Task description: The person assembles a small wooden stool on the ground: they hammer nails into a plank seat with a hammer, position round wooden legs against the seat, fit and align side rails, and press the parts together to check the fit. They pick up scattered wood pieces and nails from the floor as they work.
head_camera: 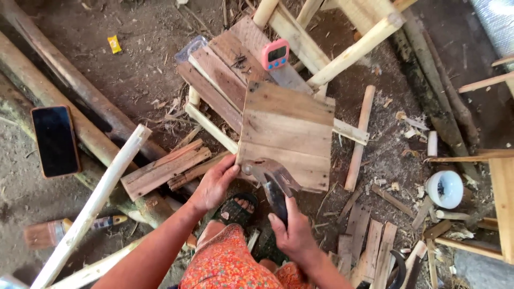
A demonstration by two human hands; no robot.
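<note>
A square panel of joined wooden boards (289, 134) lies on the ground in front of me, resting on other planks. My left hand (214, 184) grips its near left edge. My right hand (294, 233) is closed around the handle of a claw hammer (273, 179), whose metal head sits against the panel's near edge. My sandalled foot (238, 208) shows just below the panel, between the two hands.
A pink digital timer (275, 54) sits on planks behind the panel. A phone (55, 140) lies at left on a log, a paintbrush (53, 231) below it. A pale pole (91, 206) slants at left. A white cup of nails (444, 189) and wood offcuts (369, 246) are at right.
</note>
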